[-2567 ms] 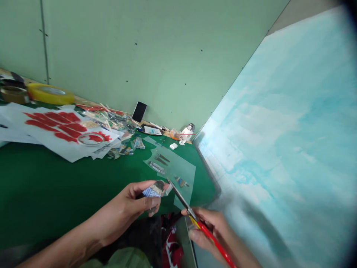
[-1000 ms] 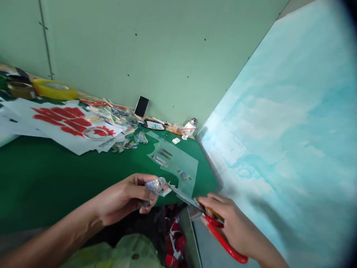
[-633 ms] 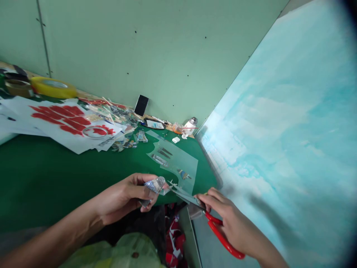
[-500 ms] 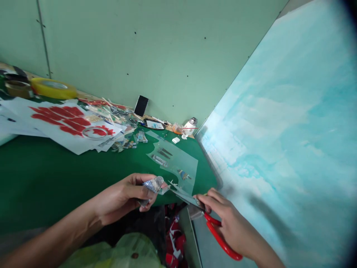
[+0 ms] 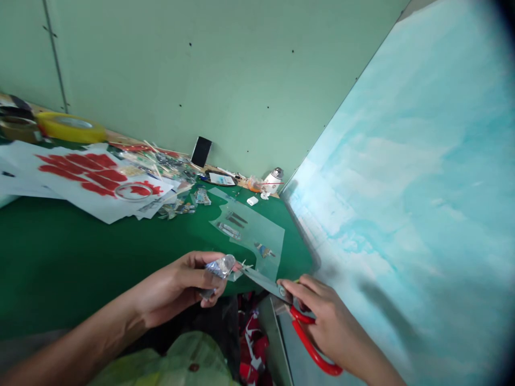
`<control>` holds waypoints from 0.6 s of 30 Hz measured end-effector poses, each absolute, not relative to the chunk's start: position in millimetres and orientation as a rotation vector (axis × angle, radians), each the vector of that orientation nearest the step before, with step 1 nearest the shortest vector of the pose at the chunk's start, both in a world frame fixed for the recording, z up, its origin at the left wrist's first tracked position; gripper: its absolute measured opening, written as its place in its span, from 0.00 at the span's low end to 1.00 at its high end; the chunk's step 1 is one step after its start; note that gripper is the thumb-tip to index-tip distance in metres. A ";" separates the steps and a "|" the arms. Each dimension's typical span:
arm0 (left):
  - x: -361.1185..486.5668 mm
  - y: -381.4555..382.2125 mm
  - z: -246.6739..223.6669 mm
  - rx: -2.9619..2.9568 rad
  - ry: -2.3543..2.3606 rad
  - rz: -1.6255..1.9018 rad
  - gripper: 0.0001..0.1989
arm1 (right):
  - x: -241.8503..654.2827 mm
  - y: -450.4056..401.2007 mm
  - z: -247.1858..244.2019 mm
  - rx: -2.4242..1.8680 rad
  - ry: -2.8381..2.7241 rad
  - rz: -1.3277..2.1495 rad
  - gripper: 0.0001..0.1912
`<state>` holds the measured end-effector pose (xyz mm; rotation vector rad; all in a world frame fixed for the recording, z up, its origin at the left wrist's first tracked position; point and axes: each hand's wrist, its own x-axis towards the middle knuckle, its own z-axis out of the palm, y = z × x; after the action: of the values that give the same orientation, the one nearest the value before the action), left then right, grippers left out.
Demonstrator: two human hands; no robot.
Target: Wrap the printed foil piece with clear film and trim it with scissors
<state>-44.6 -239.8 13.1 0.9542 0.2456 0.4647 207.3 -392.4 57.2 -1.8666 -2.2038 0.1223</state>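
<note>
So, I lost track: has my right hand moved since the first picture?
Yes: your right hand has moved rightward, judged against the right corner of the table.

Holds the left forearm (image 5: 100,319) angled inward and the left hand (image 5: 195,279) curled, with fingers (image 5: 206,258) pinched together. Has the right hand (image 5: 317,305) near the left one, on its right side, gripping with bent fingers, with the right forearm (image 5: 368,351) slanting back.

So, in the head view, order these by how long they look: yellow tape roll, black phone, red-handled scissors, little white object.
Largest to smallest:
1. Red-handled scissors, helped by being nearer the camera
2. Yellow tape roll
3. Black phone
4. Little white object
</note>
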 end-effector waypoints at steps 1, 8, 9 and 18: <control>-44.4 -240.2 13.4 0.946 0.245 0.466 0.06 | 207.5 -392.6 55.9 -1.849 -2.214 0.086 0.29; -42.7 -241.5 11.5 0.907 0.254 0.453 0.07 | 207.3 -394.0 50.0 -1.762 -2.294 -0.155 0.32; -42.6 -241.4 11.1 0.909 0.253 0.456 0.07 | 207.4 -394.2 49.4 -1.753 -2.305 -0.176 0.32; -42.6 -240.9 9.5 0.848 0.214 0.455 0.10 | 206.2 -391.7 49.2 -1.770 -2.421 -0.581 0.26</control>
<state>-42.6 -240.9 9.5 0.8481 0.2135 0.4554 206.2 -391.7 49.2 -1.7699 -2.4210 -0.5808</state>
